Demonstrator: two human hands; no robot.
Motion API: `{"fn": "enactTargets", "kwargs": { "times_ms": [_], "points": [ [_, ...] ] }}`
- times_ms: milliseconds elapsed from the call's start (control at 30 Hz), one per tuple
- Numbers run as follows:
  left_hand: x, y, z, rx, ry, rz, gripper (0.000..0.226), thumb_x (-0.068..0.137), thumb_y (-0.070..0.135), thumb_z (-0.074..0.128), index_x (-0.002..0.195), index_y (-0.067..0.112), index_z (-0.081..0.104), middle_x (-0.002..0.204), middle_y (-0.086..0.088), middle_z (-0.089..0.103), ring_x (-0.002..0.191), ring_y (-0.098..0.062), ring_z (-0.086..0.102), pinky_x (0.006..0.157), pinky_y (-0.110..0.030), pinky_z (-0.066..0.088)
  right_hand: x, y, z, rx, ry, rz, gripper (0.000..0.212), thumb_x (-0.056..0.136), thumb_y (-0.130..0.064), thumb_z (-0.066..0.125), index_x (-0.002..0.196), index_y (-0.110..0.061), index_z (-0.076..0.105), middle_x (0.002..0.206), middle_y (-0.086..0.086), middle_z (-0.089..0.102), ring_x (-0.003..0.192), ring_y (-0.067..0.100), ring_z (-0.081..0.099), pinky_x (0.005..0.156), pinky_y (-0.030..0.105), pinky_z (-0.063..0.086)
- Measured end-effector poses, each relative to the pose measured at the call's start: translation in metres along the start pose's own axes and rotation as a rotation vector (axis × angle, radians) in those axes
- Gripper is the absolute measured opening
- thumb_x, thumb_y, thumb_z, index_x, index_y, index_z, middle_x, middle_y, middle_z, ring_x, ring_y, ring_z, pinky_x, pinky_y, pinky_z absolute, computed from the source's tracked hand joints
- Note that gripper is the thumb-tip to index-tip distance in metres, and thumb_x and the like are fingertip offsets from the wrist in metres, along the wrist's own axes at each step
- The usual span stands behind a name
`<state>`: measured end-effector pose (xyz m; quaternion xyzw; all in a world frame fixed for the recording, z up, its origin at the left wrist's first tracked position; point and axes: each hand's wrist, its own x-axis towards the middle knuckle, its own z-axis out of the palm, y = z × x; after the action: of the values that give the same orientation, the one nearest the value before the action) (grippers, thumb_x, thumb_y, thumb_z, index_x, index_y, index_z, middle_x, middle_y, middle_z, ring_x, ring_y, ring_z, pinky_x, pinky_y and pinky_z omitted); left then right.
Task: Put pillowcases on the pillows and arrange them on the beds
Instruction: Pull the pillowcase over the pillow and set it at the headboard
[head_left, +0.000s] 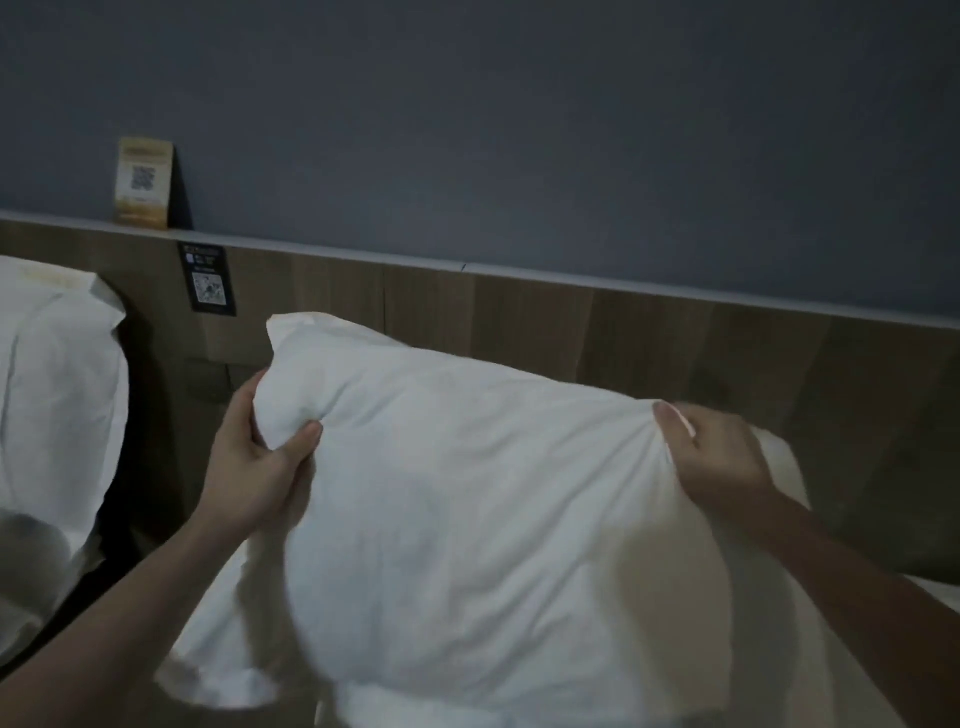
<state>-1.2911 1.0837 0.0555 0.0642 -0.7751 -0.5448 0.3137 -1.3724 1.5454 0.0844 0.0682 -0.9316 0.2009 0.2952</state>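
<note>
A white pillow in a white pillowcase (483, 509) is held up in front of the wooden headboard (597, 332), over the bed. My left hand (260, 457) grips its upper left corner, thumb pressed into the cloth. My right hand (717, 457) pinches a bunch of fabric at its upper right edge. The pillow's lower end hangs down in loose folds toward the bed. A second white cased pillow (57, 405) lies on the neighbouring bed at the left edge.
A dark gap (140, 415) separates the two beds. On the headboard ledge stands a yellow card with a QR code (143, 182), and below it a black sticker (208, 280) is fixed to the wood. A grey-blue wall rises behind.
</note>
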Motion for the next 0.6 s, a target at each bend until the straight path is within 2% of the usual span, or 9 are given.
{"fn": "enactTargets", "kwargs": {
  "times_ms": [67, 133, 267, 367, 467, 533, 600],
  "points": [
    [0.008, -0.002, 0.003, 0.002, -0.015, -0.040, 0.055, 0.094, 0.038, 0.073, 0.141, 0.041, 0.045, 0.141, 0.007, 0.057, 0.122, -0.018, 0.057, 0.103, -0.044, 0.049, 0.012, -0.002, -0.010, -0.052, 0.112, -0.106, 0.043, 0.107, -0.042, 0.042, 0.068, -0.025, 0.054, 0.065, -0.004, 0.059, 0.075, 0.032, 0.064, 0.075, 0.039, 0.045],
    [0.011, -0.011, 0.006, -0.001, -0.067, -0.123, 0.059, 0.093, 0.049, 0.072, 0.144, 0.033, 0.047, 0.136, 0.004, 0.061, 0.119, -0.023, 0.061, 0.100, -0.049, 0.054, 0.020, 0.006, -0.008, -0.102, 0.097, -0.172, 0.043, 0.105, -0.044, 0.035, 0.071, -0.027, 0.054, 0.068, -0.007, 0.057, 0.074, 0.030, 0.063, 0.076, 0.040, 0.040],
    [0.003, -0.036, 0.005, 0.024, -0.238, -0.290, 0.080, 0.061, 0.063, 0.079, 0.129, 0.028, 0.057, 0.120, 0.008, 0.069, 0.108, -0.022, 0.070, 0.088, -0.043, 0.059, 0.006, 0.045, 0.029, -0.212, -0.059, -0.234, 0.059, 0.101, -0.059, 0.021, 0.078, -0.024, 0.063, 0.076, -0.004, 0.063, 0.080, 0.029, 0.063, 0.076, 0.042, 0.043],
    [0.009, -0.045, 0.005, 0.007, -0.237, -0.334, 0.075, 0.056, 0.060, 0.080, 0.121, 0.029, 0.060, 0.117, 0.005, 0.071, 0.104, -0.022, 0.071, 0.089, -0.045, 0.060, 0.004, 0.046, 0.042, -0.163, -0.054, -0.207, 0.041, 0.096, -0.054, 0.033, 0.070, -0.029, 0.052, 0.072, -0.008, 0.051, 0.077, 0.025, 0.058, 0.074, 0.041, 0.040],
    [0.028, -0.030, 0.007, -0.012, -0.189, -0.301, 0.066, 0.072, 0.051, 0.088, 0.124, 0.026, 0.057, 0.116, 0.007, 0.068, 0.104, -0.021, 0.069, 0.079, -0.037, 0.058, 0.014, 0.033, 0.039, -0.040, -0.086, -0.165, 0.029, 0.090, -0.055, 0.045, 0.071, -0.034, 0.048, 0.077, -0.011, 0.051, 0.078, 0.017, 0.052, 0.075, 0.039, 0.039],
    [0.044, -0.017, 0.009, -0.015, -0.156, -0.261, 0.059, 0.079, 0.037, 0.088, 0.126, 0.024, 0.055, 0.115, 0.007, 0.067, 0.101, -0.018, 0.069, 0.076, -0.034, 0.058, 0.019, 0.031, 0.039, -0.002, -0.121, -0.157, 0.026, 0.088, -0.058, 0.050, 0.075, -0.036, 0.050, 0.087, -0.015, 0.057, 0.084, 0.013, 0.055, 0.080, 0.040, 0.043],
    [0.059, -0.008, 0.012, 0.026, -0.127, -0.214, 0.059, 0.078, 0.026, 0.091, 0.123, 0.018, 0.053, 0.111, 0.003, 0.067, 0.098, -0.018, 0.069, 0.077, -0.036, 0.058, 0.022, 0.028, 0.041, -0.014, -0.153, -0.165, 0.024, 0.088, -0.060, 0.056, 0.082, -0.037, 0.052, 0.108, -0.018, 0.063, 0.098, 0.013, 0.060, 0.090, 0.042, 0.046]
  ]
}}
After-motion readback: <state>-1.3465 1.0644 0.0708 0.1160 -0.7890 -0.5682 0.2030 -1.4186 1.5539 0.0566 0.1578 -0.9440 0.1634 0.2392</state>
